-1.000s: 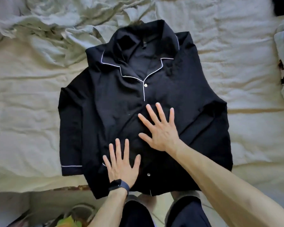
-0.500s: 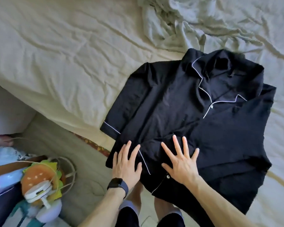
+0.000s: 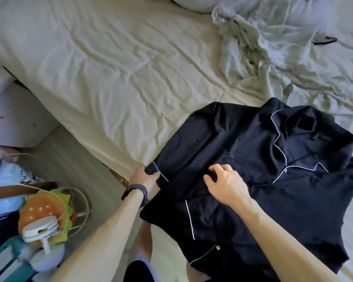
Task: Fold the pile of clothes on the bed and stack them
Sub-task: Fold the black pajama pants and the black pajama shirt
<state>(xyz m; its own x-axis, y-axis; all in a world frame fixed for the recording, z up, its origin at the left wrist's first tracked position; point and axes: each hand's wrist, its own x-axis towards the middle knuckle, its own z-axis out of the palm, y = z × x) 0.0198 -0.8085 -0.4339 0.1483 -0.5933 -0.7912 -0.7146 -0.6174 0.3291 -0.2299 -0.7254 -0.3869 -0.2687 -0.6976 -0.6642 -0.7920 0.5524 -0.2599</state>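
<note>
A black pajama shirt (image 3: 273, 180) with white piping lies face up on the bed, collar toward the upper right, its hem hanging over the near edge. My left hand (image 3: 145, 180) grips the cuff of the shirt's left sleeve at the bed's edge. My right hand (image 3: 226, 184) rests on the shirt's middle with fingers curled, bunching a bit of the black cloth. A rumpled pale garment or sheet (image 3: 259, 58) lies beyond the shirt at the upper right.
The cream bedsheet (image 3: 110, 78) stretches wide to the left of the shirt. On the floor at the lower left stand a burger-shaped toy lamp (image 3: 45, 216), a cord and other clutter. A white cabinet (image 3: 12, 119) stands by the bed's left edge.
Both hands lay flat on the shirt's front before. Now my left hand has moved left and taken the sleeve cuff, my right hand has curled its fingers into the cloth, and the view has swung left.
</note>
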